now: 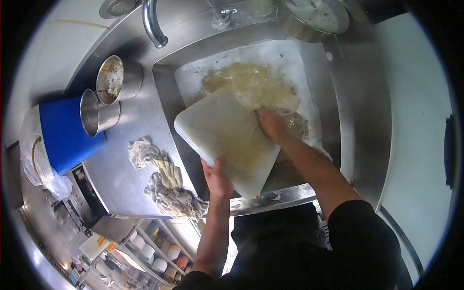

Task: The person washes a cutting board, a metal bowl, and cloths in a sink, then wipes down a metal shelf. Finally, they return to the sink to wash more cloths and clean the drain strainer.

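Note:
A thick white cutting board, with rounded corners and a yellowish patch, is tilted over the sink. My left hand grips its lower left edge, thumb on top and the other fingers mostly underneath. At the upper right edge my right hand is closed against the board; its fingertips are partly hidden. Beneath and behind the board, cloudy brownish water with white foam lies in the steel sink.
A curved faucet rises at the back left. Two steel pots stand left, near a blue box. Wet rags lie on the steel counter. A large pot sits back right.

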### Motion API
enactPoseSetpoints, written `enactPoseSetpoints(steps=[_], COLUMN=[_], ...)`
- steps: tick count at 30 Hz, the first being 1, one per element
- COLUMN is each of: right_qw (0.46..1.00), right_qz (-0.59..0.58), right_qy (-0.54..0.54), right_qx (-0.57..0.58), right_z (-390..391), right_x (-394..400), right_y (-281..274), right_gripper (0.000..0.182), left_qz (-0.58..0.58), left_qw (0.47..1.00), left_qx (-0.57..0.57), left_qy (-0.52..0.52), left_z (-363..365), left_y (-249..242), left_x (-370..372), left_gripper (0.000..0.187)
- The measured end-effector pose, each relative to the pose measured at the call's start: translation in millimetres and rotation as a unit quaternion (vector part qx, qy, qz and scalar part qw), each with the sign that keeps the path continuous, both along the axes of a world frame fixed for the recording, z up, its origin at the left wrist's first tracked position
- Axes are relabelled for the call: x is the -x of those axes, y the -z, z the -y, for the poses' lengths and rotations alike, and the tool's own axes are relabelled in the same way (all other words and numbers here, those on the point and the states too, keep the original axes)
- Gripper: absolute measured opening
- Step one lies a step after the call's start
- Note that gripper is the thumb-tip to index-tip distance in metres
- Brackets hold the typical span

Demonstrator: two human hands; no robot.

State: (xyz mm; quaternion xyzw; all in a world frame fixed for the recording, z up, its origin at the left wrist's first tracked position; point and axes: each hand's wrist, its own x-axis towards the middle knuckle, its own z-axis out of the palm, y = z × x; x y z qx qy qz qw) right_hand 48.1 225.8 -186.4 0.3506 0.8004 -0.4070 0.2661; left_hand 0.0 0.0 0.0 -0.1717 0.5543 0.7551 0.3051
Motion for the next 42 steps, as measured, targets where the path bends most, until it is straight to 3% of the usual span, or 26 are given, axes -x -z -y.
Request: enactPoseSetpoints(steps=[2, 4, 6, 8, 9, 11, 13, 14, 16, 18, 22, 25, 27, 29, 34, 36, 38, 39, 40, 42], right_qw=[0.997, 0.982, 0.978, 0.99, 0.992, 0.961, 0.932, 0.948, 0.996, 0.995, 0.988, 0.976, 0.988, 0.972, 0.985, 0.984, 0.989, 0.993, 0.991, 0.991], right_qz=[0.058, 0.011, -0.008, -0.027, -0.06, -0.148, -0.16, -0.166, -0.072, -0.097, -0.152, -0.182, -0.045, -0.128, 0.049, -0.068, -0.057, 0.016, 0.085, 0.05], right_qy=[0.036, 0.004, 0.007, 0.028, 0.028, -0.145, -0.267, -0.242, 0.017, 0.01, 0.012, -0.022, -0.032, -0.033, 0.1, 0.036, 0.023, 0.047, 0.073, 0.039], right_qx=[-0.046, -0.189, -0.207, -0.134, -0.109, -0.181, -0.183, -0.126, -0.041, -0.008, 0.005, -0.116, -0.141, -0.192, -0.131, -0.158, -0.137, -0.103, -0.069, -0.117], right_z=[-5.8, -1.6, 3.8, 6.2, 12.1, 28.9, 62.4, 86.7, 118.2, 134.2, 129.3, 131.1, 108.1, 95.3, 23.2, 6.7, -15.4, -25.0, -29.8, -14.2], right_x=[-14.4, -35.8, -44.7, -57.7, -65.9, -96.6, -113.9, -119.9, -93.8, -82.4, -74.8, -80.1, -62.9, -71.1, -61.3, -83.3, -101.9, -110.6, -103.4, -85.0], right_y=[45.6, 109.7, 142.9, 139.8, 122.1, 6.1, -52.8, -69.0, -175.7, -211.8, -221.9, -164.7, -128.4, -57.9, 40.4, 82.7, 134.5, 160.4, 173.7, 138.8], right_gripper=[0.046, 0.037, 0.035, 0.037, 0.037, 0.024, 0.021, 0.02, 0.02, 0.019, 0.02, 0.02, 0.018, 0.017, 0.028, 0.036, 0.041, 0.042, 0.043, 0.036], left_qz=[-0.016, -0.019, -0.036, -0.052, -0.05, -0.041, -0.038, -0.036, -0.039, -0.044, -0.038, -0.024, -0.025, -0.028, -0.031, -0.015, -0.016, -0.02, -0.037, -0.057], left_qw=[1.0, 1.0, 0.999, 0.998, 0.998, 0.998, 0.999, 0.999, 0.999, 0.999, 0.999, 0.999, 0.999, 0.999, 0.999, 1.0, 0.999, 0.998, 0.992, 0.989], left_qx=[0.009, 0.013, 0.019, 0.026, 0.03, 0.033, 0.014, 0.007, -0.008, -0.01, 0.011, -0.013, -0.02, -0.003, -0.01, -0.025, 0.018, 0.041, 0.102, 0.115], left_qy=[-0.011, -0.006, -0.009, -0.015, -0.014, -0.019, -0.021, -0.021, -0.021, -0.025, -0.029, -0.034, -0.034, -0.025, -0.008, -0.001, 0.027, 0.042, 0.068, 0.074], left_z=[0.6, -4.6, -8.7, -14.3, -15.0, -20.3, -21.9, -20.4, -19.0, -19.1, -25.1, -18.7, -12.9, -6.5, -12.2, -16.2, -13.9, -9.8, -3.3, 1.7], left_y=[-11.3, 8.8, 2.4, -5.7, -8.5, -9.8, -10.0, -10.4, -5.4, -5.5, -16.8, -14.0, -8.7, -3.0, -4.9, -7.7, 1.3, 7.4, 19.4, 17.8], left_x=[-5.9, -2.5, -1.1, -3.2, -1.8, -0.7, 1.1, 0.9, -0.5, -0.4, 6.7, 7.9, 13.6, 18.9, 29.2, 32.0, 33.9, 34.6, 34.7, 37.5], left_gripper=[0.063, 0.062, 0.062, 0.061, 0.06, 0.057, 0.057, 0.058, 0.061, 0.063, 0.063, 0.067, 0.072, 0.077, 0.079, 0.074, 0.072, 0.072, 0.065, 0.061])
